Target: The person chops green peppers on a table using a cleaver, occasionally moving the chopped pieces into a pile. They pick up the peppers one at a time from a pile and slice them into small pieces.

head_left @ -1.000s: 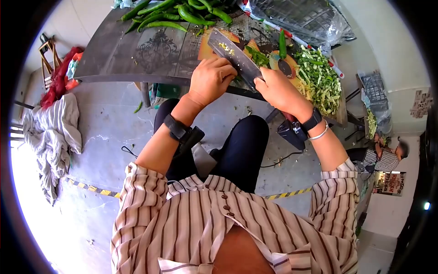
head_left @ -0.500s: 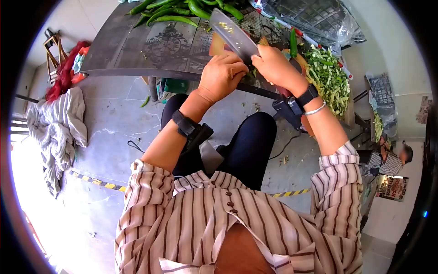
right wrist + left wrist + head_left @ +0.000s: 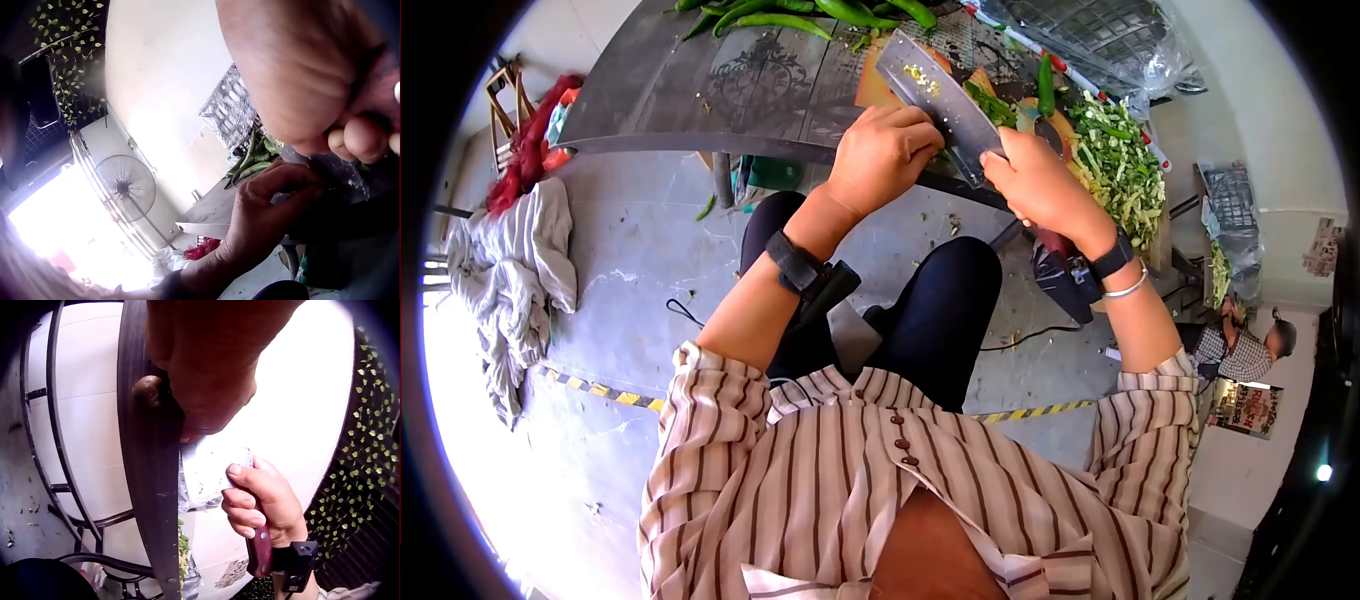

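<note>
My right hand (image 3: 1045,180) grips a cleaver by its dark red handle (image 3: 261,553). The broad steel blade (image 3: 945,105) slants across the table edge and carries pale seeds and small bits. Close against the blade, my left hand (image 3: 882,155) has its fingers curled down. A bit of green pepper shows at its fingertips; most of it is hidden under the hand. Beyond the blade, cut green pieces (image 3: 992,105) lie near an orange-patterned surface. A whole green pepper (image 3: 1046,85) rests beside a heap of chopped green pepper (image 3: 1115,165) on the right.
Several long green peppers (image 3: 780,20) are piled at the back of the dark table (image 3: 660,105). A clear plastic bag (image 3: 1145,65) lies at the back right. Farther right, another person (image 3: 1245,350) works. Grey cloth (image 3: 510,280) hangs at the left, and a cable (image 3: 1030,340) crosses the floor.
The cleaver and right hand lifted by half a second ago, then came down again beside the left hand. The left hand stays curled at the blade; the whole view shifts slightly.
</note>
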The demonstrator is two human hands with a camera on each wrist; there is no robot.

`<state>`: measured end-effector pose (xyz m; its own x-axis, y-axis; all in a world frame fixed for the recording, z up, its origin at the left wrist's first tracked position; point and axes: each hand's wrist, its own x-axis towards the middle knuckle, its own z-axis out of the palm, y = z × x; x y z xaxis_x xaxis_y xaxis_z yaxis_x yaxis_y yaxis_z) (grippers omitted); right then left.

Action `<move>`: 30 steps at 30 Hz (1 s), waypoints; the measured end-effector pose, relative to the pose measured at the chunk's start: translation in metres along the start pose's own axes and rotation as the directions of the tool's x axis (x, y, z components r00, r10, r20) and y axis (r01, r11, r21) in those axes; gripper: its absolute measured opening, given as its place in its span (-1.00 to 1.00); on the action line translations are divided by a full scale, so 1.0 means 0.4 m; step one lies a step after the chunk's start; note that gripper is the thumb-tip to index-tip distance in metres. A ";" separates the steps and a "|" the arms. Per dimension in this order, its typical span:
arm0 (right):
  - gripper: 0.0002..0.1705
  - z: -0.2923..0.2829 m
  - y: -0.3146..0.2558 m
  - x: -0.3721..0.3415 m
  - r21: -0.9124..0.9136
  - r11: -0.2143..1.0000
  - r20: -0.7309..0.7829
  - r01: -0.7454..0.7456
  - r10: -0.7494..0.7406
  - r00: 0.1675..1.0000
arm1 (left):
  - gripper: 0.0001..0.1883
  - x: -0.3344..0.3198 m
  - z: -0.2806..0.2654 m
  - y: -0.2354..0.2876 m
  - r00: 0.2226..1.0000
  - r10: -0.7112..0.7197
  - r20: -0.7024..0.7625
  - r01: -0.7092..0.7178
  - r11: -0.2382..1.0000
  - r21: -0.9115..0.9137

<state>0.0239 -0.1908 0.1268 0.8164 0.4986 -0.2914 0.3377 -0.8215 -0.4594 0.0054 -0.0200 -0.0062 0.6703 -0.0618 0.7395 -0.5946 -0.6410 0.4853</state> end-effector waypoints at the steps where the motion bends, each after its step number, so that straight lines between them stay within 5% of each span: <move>1: -0.70 -0.004 -0.007 0.001 0.087 0.990 0.063 -0.115 0.109 0.992 | -0.92 0.003 -0.001 0.001 1.000 -0.008 0.005 0.008 1.000 -0.002; 4: -0.70 -0.001 0.002 0.036 0.121 0.991 0.117 -0.052 0.037 0.992 | -0.91 0.000 0.005 0.002 1.000 -0.004 -0.008 0.004 1.000 -0.006; 5: -0.70 0.031 0.035 0.069 0.041 0.985 -0.032 0.169 -0.168 0.985 | -0.90 -0.001 0.008 -0.001 1.000 -0.010 -0.012 0.010 1.000 -0.006; 9: -0.68 0.034 -0.018 0.104 -0.011 0.993 -0.062 0.115 -0.116 0.991 | -0.89 0.004 -0.004 -0.007 1.000 0.013 0.009 -0.013 1.000 0.004; 12: -0.67 0.041 0.012 0.118 -0.027 0.976 -0.114 0.216 -0.218 0.969 | -0.91 0.003 0.002 -0.007 0.997 0.060 -0.047 -0.062 0.997 -0.051; 15: -0.67 0.041 0.021 0.119 0.015 0.988 -0.094 0.152 -0.150 0.984 | -0.88 0.003 -0.011 -0.004 0.995 -0.089 -0.046 0.082 0.988 -0.130; 17: -0.70 0.036 0.030 0.118 0.137 0.988 -0.080 0.075 -0.064 0.995 | -0.89 0.004 -0.033 -0.002 0.999 0.025 0.029 -0.031 0.980 0.194; 18: -0.70 0.027 0.027 0.111 0.133 0.987 -0.088 0.085 -0.073 0.993 | -0.89 0.005 -0.035 -0.008 0.999 0.033 0.023 -0.037 0.979 0.201; 28: -0.72 -0.042 0.049 0.029 0.160 0.987 -0.175 0.007 0.021 0.984 | -0.94 0.014 -0.007 -0.019 0.999 0.036 0.029 -0.038 0.998 0.053; 30: -0.72 -0.028 0.062 0.034 0.074 0.994 -0.199 0.079 -0.063 0.978 | -0.93 0.014 -0.005 -0.022 0.998 0.058 0.028 -0.059 0.998 0.028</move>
<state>0.0488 -0.2076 0.1209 0.8704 0.4842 -0.0891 0.3657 -0.7570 -0.5416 0.0135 -0.0133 -0.0053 0.6467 -0.1201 0.7532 -0.6202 -0.6576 0.4277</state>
